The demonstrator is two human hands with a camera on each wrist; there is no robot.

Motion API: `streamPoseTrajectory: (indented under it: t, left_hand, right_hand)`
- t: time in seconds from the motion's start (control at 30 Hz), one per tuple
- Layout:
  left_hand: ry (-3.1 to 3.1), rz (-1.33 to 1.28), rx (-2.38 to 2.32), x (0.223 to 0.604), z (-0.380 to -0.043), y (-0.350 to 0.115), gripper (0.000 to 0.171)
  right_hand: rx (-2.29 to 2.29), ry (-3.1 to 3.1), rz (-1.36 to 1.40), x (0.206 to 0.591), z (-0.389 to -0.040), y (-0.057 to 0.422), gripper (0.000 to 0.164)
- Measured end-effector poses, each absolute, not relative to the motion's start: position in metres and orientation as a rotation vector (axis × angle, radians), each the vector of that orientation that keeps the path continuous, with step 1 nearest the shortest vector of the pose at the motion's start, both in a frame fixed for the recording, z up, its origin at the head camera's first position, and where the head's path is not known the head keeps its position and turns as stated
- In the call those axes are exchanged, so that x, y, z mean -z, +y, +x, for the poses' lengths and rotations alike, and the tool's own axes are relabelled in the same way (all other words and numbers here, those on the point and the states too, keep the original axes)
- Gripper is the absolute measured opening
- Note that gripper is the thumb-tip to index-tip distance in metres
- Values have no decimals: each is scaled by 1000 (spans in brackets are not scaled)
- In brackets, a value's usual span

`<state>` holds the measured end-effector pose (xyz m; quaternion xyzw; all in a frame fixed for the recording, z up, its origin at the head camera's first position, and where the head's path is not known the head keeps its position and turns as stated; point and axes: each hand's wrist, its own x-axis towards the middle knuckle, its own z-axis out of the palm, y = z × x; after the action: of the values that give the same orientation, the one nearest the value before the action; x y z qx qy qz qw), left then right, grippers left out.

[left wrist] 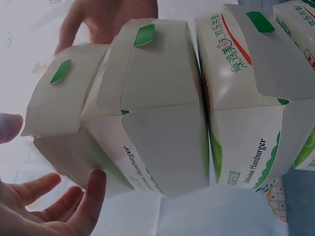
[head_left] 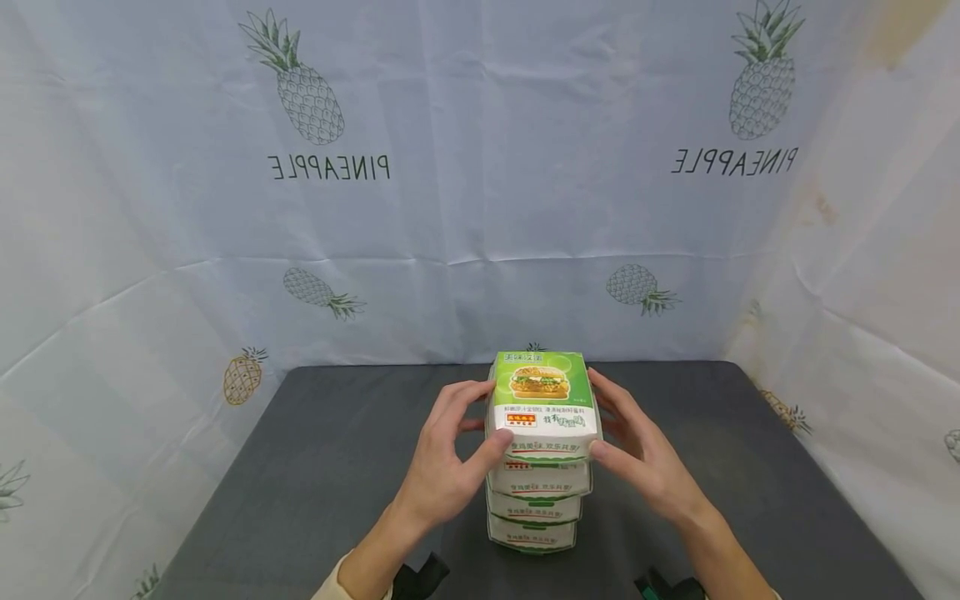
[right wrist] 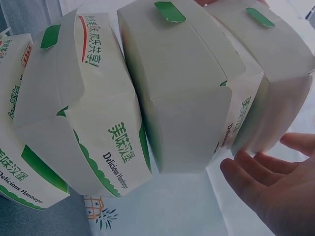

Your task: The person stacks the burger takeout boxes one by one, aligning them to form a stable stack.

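Note:
A stack of several white and green paper hamburger boxes (head_left: 536,483) stands on the dark table. Its top box (head_left: 543,387), with a burger picture on the lid, lies between my two hands. My left hand (head_left: 450,454) holds its left side, the thumb at the front corner and the fingers along the side. On the opposite side my right hand (head_left: 648,458) holds it the same way. The left wrist view shows fingertips right at the edge of the end box (left wrist: 54,93). In the right wrist view, fingertips meet the end box (right wrist: 280,64) too.
The dark table (head_left: 360,450) extends to both sides of the stack. A pale cloth (head_left: 510,208) printed with pineapples hangs behind the table and along both sides. The boxes overlap unevenly, each one slightly offset from its neighbour.

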<state>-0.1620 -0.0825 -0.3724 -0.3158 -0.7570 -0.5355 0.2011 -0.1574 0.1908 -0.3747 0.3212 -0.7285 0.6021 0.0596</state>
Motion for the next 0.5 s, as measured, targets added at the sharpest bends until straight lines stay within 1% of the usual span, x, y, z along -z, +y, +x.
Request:
streamPoseTrajectory:
  t: [0.3, 0.5]
  left_hand:
    - [-2101, -892, 1503, 372, -163, -87, 47]
    - [-2100, -830, 1481, 375, -164, -98, 44]
  right_hand:
    - [-1832, -2169, 981, 377, -159, 196, 68]
    - [-1793, -2120, 915, 379, -158, 204, 56]
